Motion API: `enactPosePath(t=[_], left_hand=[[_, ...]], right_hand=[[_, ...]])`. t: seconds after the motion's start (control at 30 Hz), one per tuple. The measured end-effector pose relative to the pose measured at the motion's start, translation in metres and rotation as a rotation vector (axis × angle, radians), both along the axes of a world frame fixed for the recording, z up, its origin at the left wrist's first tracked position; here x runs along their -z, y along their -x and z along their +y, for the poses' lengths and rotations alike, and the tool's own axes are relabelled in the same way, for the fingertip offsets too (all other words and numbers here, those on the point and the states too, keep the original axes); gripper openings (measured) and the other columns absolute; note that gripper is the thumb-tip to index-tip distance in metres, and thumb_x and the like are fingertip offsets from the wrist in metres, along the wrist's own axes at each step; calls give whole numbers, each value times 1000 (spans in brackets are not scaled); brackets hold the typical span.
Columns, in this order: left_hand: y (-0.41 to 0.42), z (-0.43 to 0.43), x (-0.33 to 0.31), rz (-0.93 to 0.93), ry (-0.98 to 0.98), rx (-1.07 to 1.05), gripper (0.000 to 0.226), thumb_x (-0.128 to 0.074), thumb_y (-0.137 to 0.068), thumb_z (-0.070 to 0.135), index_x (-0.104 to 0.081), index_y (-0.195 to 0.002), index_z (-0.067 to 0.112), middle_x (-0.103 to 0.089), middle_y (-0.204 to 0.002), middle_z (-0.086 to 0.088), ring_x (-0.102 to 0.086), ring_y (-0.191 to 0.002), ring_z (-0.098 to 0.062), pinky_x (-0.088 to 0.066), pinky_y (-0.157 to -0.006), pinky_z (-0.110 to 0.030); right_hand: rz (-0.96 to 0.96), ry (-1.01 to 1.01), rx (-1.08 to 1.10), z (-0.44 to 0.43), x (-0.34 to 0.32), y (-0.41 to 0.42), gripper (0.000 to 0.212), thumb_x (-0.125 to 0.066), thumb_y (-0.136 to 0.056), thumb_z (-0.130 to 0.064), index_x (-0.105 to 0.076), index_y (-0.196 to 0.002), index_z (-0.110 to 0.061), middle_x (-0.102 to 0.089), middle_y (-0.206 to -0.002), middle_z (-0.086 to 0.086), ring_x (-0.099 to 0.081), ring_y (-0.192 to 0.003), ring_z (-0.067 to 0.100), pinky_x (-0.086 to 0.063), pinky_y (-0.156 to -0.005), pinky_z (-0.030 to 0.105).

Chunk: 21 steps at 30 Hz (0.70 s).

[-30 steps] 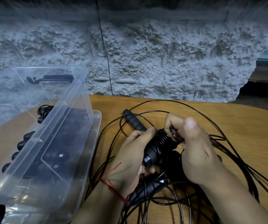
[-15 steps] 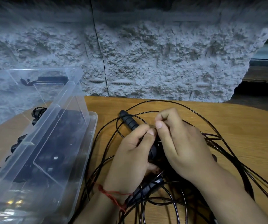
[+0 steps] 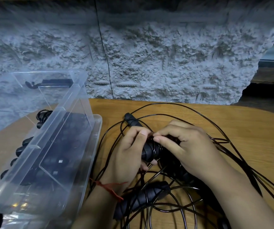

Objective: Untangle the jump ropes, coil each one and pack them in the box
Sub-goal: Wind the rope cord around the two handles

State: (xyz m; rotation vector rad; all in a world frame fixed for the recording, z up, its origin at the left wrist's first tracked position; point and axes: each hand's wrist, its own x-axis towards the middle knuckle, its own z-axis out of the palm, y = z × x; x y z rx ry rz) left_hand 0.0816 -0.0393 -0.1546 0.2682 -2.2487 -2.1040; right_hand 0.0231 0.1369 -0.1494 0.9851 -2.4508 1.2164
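Black handle (image 3: 147,150) gripped in left hand (image 3: 126,156), right hand (image 3: 187,149) pinching its cord (image 3: 159,147).

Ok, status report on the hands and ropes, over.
Left hand grips a black handle. Right hand pinches cord there. Ropes tangled on table, box open left.

Clear glossy plastic box (image 3: 76,103), smooth wooden table (image 3: 248,129), rough stone wall (image 3: 166,63) — ropes (image 3: 174,106) thin, glossy; handles (image 3: 133,120) matt, ribbed.

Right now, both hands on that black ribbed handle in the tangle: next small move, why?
Probably: the right hand pulls its pinched loop of thin black cord off the black ribbed handle while the left hand holds it steady. Cord looks wrapped around that handle, so it cannot be coiled yet.
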Motion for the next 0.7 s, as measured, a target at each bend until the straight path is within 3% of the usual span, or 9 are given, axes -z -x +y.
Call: enactPosePath(t=[0.17, 0.23, 0.3, 0.37, 0.47, 0.6, 0.7], left_hand=[[-5, -3, 14, 95, 254, 93, 17, -56, -97, 47, -52, -107, 34, -67, -91, 14, -66, -80, -7, -55, -71, -40], [-7, -4, 13, 124, 260, 110, 31, -65, -92, 44, -49, -111, 27, -66, -107, 13, -67, -92, -14, -57, -81, -47], [-6, -3, 13, 145, 286, 75, 28, -69, -93, 43, -53, -108, 26, -66, -108, 9, -68, -96, -16, -58, -84, -49], [-4, -4, 14, 178, 428, 14, 18, -70, -95, 40, -57, -104, 30, -67, -104, 11, -68, -96, -11, -58, -82, -40], [-3, -5, 13, 243, 713, -18, 13, -67, -97, 45, -59, -102, 37, -67, -94, 16, -65, -86, -2, -50, -66, -17], [-4, 1, 11, 235, 911, -53, 15, -60, -95, 48, -64, -104, 37, -63, -79, 15, -62, -74, -3, -46, -58, -15], [-5, 2, 13, 209, 909, -83, 12, -62, -97, 43, -68, -103, 35, -62, -76, 15, -59, -70, -1, -43, -57, -13]], right_hand=[[-121, 21, 58, 0, 10, 5, 5, -78, -94, -27, -82, -95, -29, -73, -89, -14, -68, -90, 7, -49, -75, 18], [-172, 64, 76, 1, 11, 6, 6, -78, -95, -25, -82, -93, -29, -74, -89, -13, -69, -89, 9, -51, -76, 24], [-196, 90, 101, 2, 12, 7, 7, -78, -95, -24, -82, -92, -30, -75, -90, -14, -70, -89, 9, -52, -78, 27], [-202, 99, 107, 2, 14, 8, 9, -78, -95, -24, -81, -92, -31, -75, -90, -14, -71, -89, 10, -52, -78, 29], [-190, 88, 95, 3, 15, 9, 8, -78, -95, -24, -81, -93, -31, -74, -89, -12, -70, -89, 11, -52, -77, 30], [-156, 26, 69, 3, 16, 7, 7, -78, -95, -25, -82, -95, -30, -72, -89, -13, -70, -90, 11, -51, -75, 28], [-131, -7, 48, 2, 16, 6, 6, -78, -95, -25, -83, -96, -29, -72, -90, -16, -70, -91, 8, -51, -75, 24]])
